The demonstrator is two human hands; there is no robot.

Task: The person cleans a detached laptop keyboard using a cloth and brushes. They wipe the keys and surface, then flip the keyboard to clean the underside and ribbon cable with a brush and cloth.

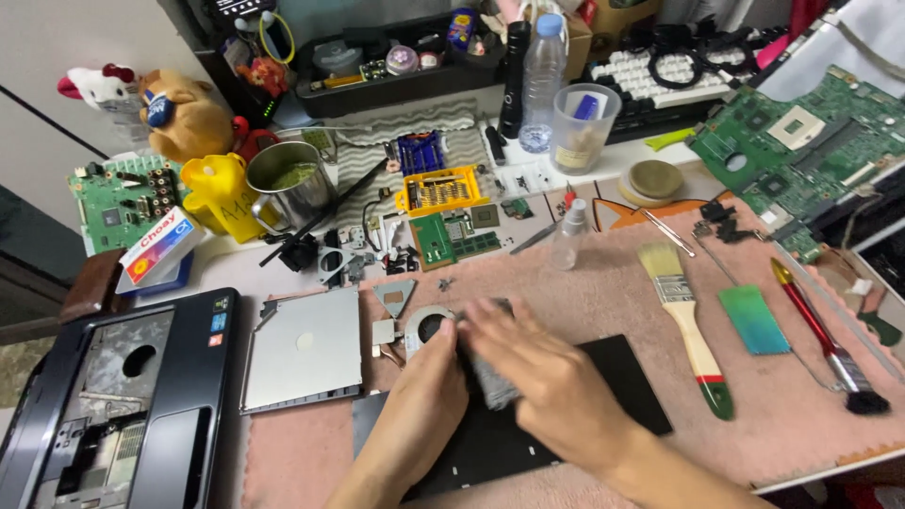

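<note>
- Our left hand [429, 391] pins the cooling fan [432, 327] near the desk's [283, 273] front edge.
- Our right hand [547, 372], fingers curled, presses a grey cloth [490, 382] on it.

Right hand [542, 368] blurred; grey object [490, 382] mostly hidden.

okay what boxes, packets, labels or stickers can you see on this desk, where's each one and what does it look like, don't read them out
Small carton: far left, lying on the green circuit board's near edge; flat rectangle, white, red and blue.
Stickers: top right corner of the black laptop base, lower left; small squares, blue, green and red.
Water bottle: back centre, upright; clear plastic, blue cap, no label to be seen.
Plastic cup: right of the bottle; translucent, with a pale label on its wall.
</note>
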